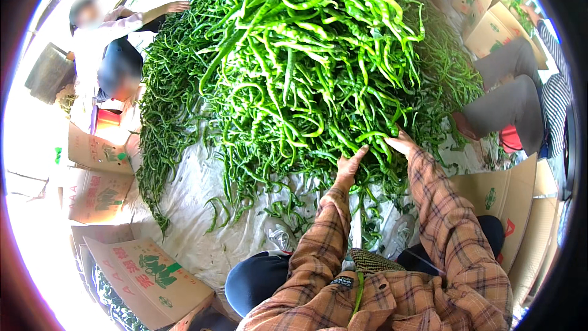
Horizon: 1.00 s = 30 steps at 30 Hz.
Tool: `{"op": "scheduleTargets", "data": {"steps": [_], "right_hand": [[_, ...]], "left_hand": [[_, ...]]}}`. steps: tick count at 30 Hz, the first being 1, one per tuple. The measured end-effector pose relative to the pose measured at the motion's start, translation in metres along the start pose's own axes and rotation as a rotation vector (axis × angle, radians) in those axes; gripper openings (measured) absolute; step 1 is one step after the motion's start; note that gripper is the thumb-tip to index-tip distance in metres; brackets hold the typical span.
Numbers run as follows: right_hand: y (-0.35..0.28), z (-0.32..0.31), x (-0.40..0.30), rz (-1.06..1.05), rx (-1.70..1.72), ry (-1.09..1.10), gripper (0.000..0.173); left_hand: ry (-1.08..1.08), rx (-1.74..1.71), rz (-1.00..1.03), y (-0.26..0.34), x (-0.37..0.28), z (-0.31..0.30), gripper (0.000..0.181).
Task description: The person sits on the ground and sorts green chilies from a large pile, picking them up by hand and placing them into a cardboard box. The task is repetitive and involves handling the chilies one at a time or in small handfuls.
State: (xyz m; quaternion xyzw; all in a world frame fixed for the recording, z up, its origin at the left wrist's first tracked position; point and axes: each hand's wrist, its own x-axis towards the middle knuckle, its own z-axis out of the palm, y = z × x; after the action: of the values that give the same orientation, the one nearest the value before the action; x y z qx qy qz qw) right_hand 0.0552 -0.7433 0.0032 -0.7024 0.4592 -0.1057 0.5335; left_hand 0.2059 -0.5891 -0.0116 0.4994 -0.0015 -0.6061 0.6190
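A tall heap of long green chili peppers [294, 78] rises in front of me from a pale plastic sheet [193, 202]. At the heap's lower edge, my left hand [351, 165] touches the peppers with its thumb side up; the fingers are partly hidden among them. Just to its right, my right hand [402, 141] reaches into the same edge, fingertips hidden by peppers. Whether either hand grips any pepper cannot be made out. One loose green pepper [359, 292] lies on my plaid shirt front.
Open printed cardboard boxes stand at lower left [151, 280], left [98, 193], right [500, 207] and upper right [494, 32]. A person [108, 32] sits at upper left, one hand on the heap. Another person's legs [510, 96] are at right. Loose peppers lie near my shoes [279, 234].
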Motion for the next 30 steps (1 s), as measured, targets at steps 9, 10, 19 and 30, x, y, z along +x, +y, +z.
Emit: {"op": "scheduleTargets", "data": {"steps": [9, 10, 19, 30], "right_hand": [[-0.007, 0.014, -0.008, 0.273, 0.187, 0.132, 0.043], [-0.006, 0.017, -0.013, 0.258, 0.228, 0.155, 0.043], [0.003, 0.017, -0.068, 0.126, 0.726, 0.069, 0.04], [-0.018, 0.025, -0.144, 0.29, 0.688, 0.38, 0.033]], "left_hand": [[-0.097, -0.208, -0.14, 0.011, 0.0, 0.022, 0.05], [-0.107, -0.199, -0.162, 0.01, 0.0, 0.023, 0.047], [-0.266, 0.046, -0.15, 0.003, -0.026, 0.013, 0.047], [-0.403, -0.003, -0.19, 0.018, -0.111, 0.041, 0.045]]}}
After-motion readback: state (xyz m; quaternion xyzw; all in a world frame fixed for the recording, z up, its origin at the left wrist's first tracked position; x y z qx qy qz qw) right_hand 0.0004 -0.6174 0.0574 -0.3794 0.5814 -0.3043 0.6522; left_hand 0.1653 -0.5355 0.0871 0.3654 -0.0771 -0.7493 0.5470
